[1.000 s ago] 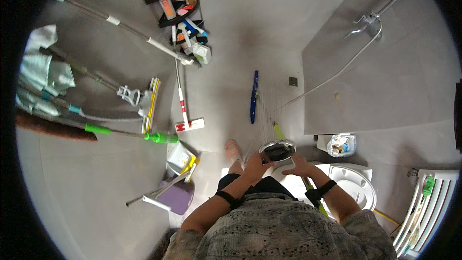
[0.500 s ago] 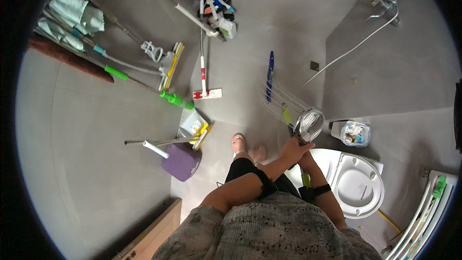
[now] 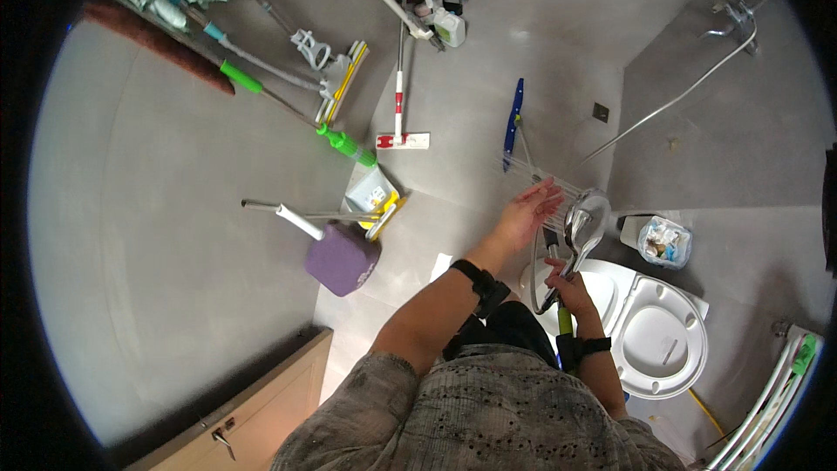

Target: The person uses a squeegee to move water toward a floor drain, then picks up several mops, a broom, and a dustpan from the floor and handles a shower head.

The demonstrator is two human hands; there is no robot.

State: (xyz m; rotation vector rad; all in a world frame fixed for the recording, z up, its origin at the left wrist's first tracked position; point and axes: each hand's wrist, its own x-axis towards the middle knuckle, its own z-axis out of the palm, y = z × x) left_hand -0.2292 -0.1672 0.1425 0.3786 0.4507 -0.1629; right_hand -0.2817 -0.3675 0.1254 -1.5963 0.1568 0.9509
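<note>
My right hand (image 3: pixel 571 292) is wrapped round the handle of a chrome shower head (image 3: pixel 586 222), and water streams from it toward the far left. My left hand (image 3: pixel 534 209) is in the spray just left of the shower head, fingers stretched out, holding nothing. A long pole with a blue floor-brush or squeegee head (image 3: pixel 514 122) runs from the floor ahead toward me, passing behind the shower head. Its yellow-green grip (image 3: pixel 565 323) shows beside my right wrist; whether my right hand touches the pole is hidden. The shower hose (image 3: pixel 535 270) loops below the shower head.
To the right are a white toilet (image 3: pixel 628 331) and a small lined bin (image 3: pixel 664 242). A wall tap (image 3: pixel 737 26) is at the far right. Leftward stand a flat mop (image 3: pixel 403 140), a purple dustpan (image 3: pixel 342 262), a grey bucket (image 3: pixel 370 187) and several poles. A wooden door (image 3: pixel 270 384) is near left.
My left hand has let go of the shower head and moved left into the spray, its fingers opening. My right hand keeps its hold. The whole view has shifted.
</note>
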